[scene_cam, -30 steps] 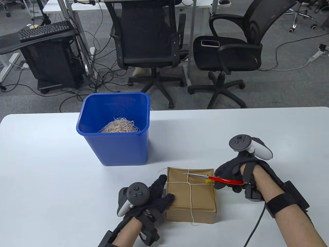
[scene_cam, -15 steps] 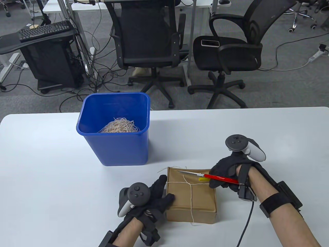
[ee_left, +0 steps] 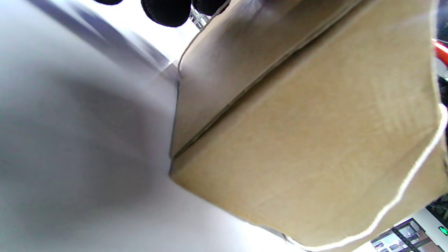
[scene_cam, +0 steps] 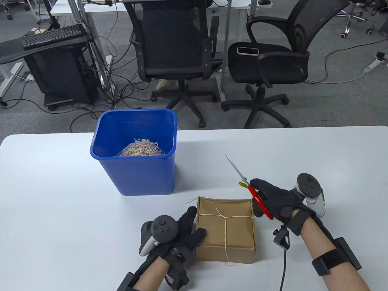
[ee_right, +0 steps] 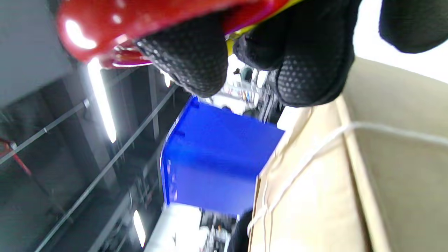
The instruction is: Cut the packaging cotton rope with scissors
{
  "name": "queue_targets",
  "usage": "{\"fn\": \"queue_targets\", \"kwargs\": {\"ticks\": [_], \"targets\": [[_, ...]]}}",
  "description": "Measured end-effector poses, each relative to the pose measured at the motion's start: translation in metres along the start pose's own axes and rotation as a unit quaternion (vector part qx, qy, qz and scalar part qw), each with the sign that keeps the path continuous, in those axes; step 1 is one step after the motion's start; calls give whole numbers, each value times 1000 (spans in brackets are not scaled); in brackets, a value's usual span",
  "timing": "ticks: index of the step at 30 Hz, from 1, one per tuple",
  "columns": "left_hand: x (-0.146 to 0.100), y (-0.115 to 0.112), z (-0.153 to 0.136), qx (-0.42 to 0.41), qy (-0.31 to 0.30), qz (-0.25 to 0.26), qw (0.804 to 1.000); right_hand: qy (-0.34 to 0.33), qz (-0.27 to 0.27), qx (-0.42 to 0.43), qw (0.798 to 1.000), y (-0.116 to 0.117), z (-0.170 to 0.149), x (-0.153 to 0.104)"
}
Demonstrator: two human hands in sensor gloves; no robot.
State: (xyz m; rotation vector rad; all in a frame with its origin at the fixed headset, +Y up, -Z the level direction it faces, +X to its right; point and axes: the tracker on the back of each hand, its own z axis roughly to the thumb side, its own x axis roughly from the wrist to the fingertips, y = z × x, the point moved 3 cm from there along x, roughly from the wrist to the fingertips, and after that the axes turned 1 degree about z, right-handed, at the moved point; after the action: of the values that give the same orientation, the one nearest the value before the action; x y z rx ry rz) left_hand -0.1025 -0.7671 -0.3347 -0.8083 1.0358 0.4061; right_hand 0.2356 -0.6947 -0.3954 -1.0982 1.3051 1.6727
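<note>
With the left hand [scene_cam: 182, 233] pressing the side of the box [scene_cam: 225, 232] on the worktop [scene_cam: 60, 212], the right hand [scene_cam: 272, 201] grasps the scissors [scene_cam: 247, 185] lifted off the rope [scene_cam: 225, 224], which seemingly needs clearing away next

Overhead view, two close wrist views

The gloved right hand [scene_cam: 277, 201] has lifted the red-handled scissors [scene_cam: 249, 186] off the brown cardboard box [scene_cam: 225, 230]; the blades now point up-left, clear beyond its far right corner.
</note>
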Motion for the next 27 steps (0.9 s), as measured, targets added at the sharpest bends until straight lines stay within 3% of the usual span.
{"fn": "queue_targets", "kwargs": {"ticks": [6,12,16,20,27], "targets": [[0,-1,0,-2,2,-3,1000,-22,-167,-27,985,-16,-14,-29],[0,-1,0,-7,3,-8,1000,13,-240,-67,969,-25,-32,-51],[-1,-1,0,-10,4,-9,1000,43,-299,-124,945,-39,-33,-69],[-1,-1,0,-10,6,-7,1000,98,-303,-223,921,-46,-38,-83],[-2,-2,0,-14,9,-8,1000,166,-292,-370,866,-45,-52,-82]]}}
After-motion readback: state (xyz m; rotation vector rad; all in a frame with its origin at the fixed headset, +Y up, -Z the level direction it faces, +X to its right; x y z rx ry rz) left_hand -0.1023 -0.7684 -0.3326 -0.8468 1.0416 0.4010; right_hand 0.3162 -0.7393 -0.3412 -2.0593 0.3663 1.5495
